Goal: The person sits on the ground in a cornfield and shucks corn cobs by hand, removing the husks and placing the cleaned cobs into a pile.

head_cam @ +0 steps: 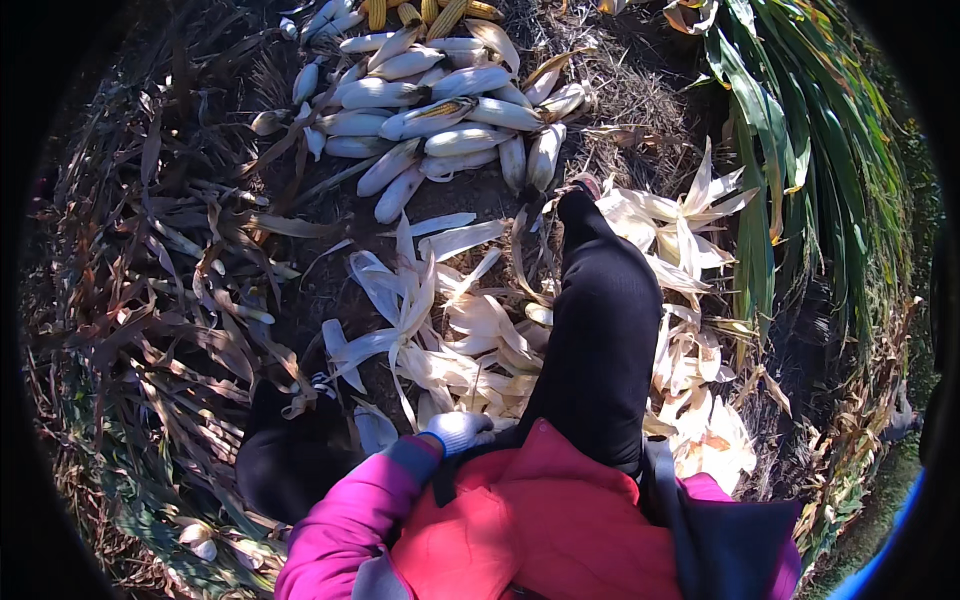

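My left hand (457, 432), in a white knit glove with a blue cuff edge, rests low by my lap, against the dark trousers. Its fingertips are hard to make out, and nothing plainly shows in it. Just beyond it lie peeled-off pale corn husks (480, 379), strewn between my legs. My right hand is out of view; only the purple sleeve (705, 487) shows on that side. Ahead on the soil is a pile of corn ears in whitish husks (466, 141). One ear (431, 118) shows yellow kernels through a split. Bare yellow cobs (448, 18) lie behind the pile.
My bent right leg (604, 322) reaches toward the pile, with more husks (694, 360) to its right. Dry corn stalks (202, 292) cover the ground at left. Long green corn leaves (810, 165) stand at the right. My left leg (289, 450) is folded at lower left.
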The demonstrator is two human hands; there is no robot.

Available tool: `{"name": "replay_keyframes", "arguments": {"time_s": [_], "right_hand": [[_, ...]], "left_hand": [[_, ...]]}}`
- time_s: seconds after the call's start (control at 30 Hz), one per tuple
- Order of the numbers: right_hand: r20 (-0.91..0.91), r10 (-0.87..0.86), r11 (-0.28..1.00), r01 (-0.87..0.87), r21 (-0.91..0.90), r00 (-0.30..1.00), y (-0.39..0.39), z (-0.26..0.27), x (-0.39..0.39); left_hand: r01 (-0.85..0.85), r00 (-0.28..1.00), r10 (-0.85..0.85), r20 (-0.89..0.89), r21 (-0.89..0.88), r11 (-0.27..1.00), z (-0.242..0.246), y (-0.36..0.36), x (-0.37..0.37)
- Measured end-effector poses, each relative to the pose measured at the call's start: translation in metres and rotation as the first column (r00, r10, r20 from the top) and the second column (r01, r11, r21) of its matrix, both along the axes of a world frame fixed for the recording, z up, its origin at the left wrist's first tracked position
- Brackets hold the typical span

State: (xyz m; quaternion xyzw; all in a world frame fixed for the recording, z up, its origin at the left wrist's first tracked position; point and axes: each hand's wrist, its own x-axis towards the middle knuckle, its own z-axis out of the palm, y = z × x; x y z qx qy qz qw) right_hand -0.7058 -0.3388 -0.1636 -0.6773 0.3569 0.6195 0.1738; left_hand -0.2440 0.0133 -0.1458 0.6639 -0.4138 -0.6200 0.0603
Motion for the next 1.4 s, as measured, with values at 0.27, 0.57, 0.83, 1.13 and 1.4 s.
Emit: {"name": "replay_keyframes", "arguments": {"time_s": [0.27, 0.57, 0.83, 1.13, 1.4], "right_hand": [[0.857, 0.117, 0.833, 0.42, -0.361, 0.502, -0.14, 0.051, 0.223], [0.854, 0.446, 0.834, -0.47, -0.288, 0.269, -0.017, 0.12, 0.607], [0.862, 0.007, 1.0, -0.017, 0.002, 0.506, 0.084, -0.102, 0.693], [0.713, 0.588, 0.613, -0.786, -0.084, 0.382, 0.2, -0.119, 0.438], [0.401, 0.754, 0.472, -0.854, 0.22, 0.52, 0.136, -0.109, 0.407]], "left_hand": [[-0.109, 0.869, 0.211, 0.448, -0.244, 0.964, 0.003, -0.019, 0.081], [-0.664, 0.601, 0.632, 0.489, -0.134, 0.736, -0.063, 0.031, 0.167], [-0.764, 0.641, 0.719, 0.268, 0.138, 0.63, -0.161, 0.063, 0.095], [-0.319, 0.914, 0.35, -0.206, 0.167, 0.933, -0.174, 0.041, -0.009], [-0.34, 0.898, 0.33, -0.29, 0.016, 0.94, -0.117, -0.06, -0.027]]}}
